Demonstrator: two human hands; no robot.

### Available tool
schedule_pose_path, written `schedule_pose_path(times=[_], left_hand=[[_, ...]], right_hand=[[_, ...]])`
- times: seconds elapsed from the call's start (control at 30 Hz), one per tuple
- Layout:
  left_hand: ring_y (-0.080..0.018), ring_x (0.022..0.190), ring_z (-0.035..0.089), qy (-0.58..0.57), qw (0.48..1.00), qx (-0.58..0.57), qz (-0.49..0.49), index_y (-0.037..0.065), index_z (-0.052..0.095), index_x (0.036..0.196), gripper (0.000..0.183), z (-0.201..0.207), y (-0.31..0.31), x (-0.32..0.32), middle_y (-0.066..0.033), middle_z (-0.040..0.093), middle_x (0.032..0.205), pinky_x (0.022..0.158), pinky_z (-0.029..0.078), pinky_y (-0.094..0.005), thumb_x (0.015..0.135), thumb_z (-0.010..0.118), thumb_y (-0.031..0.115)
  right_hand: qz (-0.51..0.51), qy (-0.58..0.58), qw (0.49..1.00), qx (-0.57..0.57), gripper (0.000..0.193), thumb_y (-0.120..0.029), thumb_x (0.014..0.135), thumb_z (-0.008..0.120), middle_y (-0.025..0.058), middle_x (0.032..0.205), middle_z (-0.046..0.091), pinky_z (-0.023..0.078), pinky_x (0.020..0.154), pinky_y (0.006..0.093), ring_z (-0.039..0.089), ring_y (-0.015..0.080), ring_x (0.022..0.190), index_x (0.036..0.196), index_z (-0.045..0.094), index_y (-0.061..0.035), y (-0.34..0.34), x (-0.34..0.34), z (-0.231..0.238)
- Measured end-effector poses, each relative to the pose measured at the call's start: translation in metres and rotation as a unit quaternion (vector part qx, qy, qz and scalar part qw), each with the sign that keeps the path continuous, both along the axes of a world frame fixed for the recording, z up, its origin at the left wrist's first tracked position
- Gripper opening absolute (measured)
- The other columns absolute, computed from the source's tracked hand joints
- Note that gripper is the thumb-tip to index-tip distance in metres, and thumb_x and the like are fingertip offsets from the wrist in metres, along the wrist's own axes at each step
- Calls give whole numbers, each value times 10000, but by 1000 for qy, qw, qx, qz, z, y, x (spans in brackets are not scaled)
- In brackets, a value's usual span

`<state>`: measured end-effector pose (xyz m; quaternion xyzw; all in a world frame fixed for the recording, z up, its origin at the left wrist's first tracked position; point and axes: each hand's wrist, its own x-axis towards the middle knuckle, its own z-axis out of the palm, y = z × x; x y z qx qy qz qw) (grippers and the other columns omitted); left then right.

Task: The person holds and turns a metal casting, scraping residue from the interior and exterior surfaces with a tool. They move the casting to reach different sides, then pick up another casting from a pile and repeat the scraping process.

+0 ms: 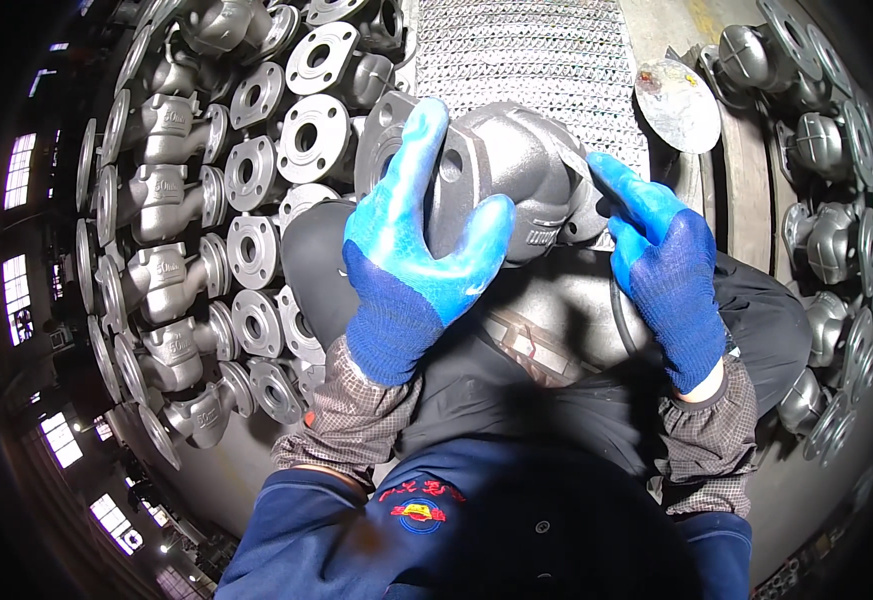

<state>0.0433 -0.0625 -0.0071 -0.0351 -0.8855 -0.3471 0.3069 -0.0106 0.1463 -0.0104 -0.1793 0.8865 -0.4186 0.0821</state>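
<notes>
A grey cast-metal valve body (pixel 519 150) with round flanges lies in front of me, between my two hands. On its left flange is my left hand (pixel 419 220), in a blue coated glove, its fingers and thumb wrapped round the rim. My right hand (pixel 657 225), gloved the same way, grips the flange at the casting's right side; part of those fingers is hidden behind the metal. Below the casting, between my knees, a rounded pale metal surface (pixel 582 300) shows, partly in shadow.
Rows of similar flanged valve castings (pixel 167 190) stand stacked at the left. More castings (pixel 822 145) line the right side. Ahead stretches a perforated metal sheet (pixel 527 50), with a pale round disc (pixel 679 105) beside it. Long boards (pixel 747 190) run along the right.
</notes>
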Motion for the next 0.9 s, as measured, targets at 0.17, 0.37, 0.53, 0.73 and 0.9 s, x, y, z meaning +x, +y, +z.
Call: schedule_pose_path(times=[0.17, 0.37, 0.53, 0.73, 0.9], left_hand=[[-318, 1076, 614, -14, 1000, 10, -5, -69, 475, 1283, 670, 3, 0, 1, -227, 577, 1216, 884, 508, -352, 694, 749, 94], [-309, 1060, 622, -12, 1000, 10, 7, -71, 482, 1276, 663, 0, 0, 1, -220, 585, 1205, 876, 511, -350, 688, 746, 87], [-306, 1057, 623, -7, 1000, 22, 1, -74, 486, 1270, 655, 1, 1, 1, -222, 586, 1199, 874, 511, -348, 689, 743, 84], [-306, 1049, 626, -8, 1000, 3, 4, -77, 479, 1275, 657, 0, -1, 1, -221, 590, 1194, 872, 511, -348, 695, 741, 84], [-306, 1051, 625, -17, 1000, 13, 7, -79, 470, 1282, 668, 2, -2, 3, -224, 591, 1191, 877, 508, -352, 698, 743, 97]], right_hand=[[6, -37, 999, -21, 510, 109, 763, 468, 149, 999, 658, 513, 762, 281, 661, 178, 840, 1232, 591, -48, 0, 1, -9], [-4, -13, 998, -66, 432, 11, 776, 538, 164, 1015, 665, 517, 805, 326, 658, 270, 877, 1170, 647, -130, -2, 3, -10], [-1, -42, 997, -59, 497, 101, 758, 486, 145, 1010, 654, 502, 764, 275, 639, 173, 850, 1219, 601, -46, -1, 3, -8], [-10, 27, 996, -85, 458, 37, 735, 560, 153, 889, 658, 516, 733, 351, 636, 289, 784, 1163, 643, -99, -2, 4, -8], [43, 53, 993, -93, 493, 39, 726, 572, 155, 891, 648, 518, 726, 376, 628, 310, 786, 1191, 627, -117, -12, 12, 2]])
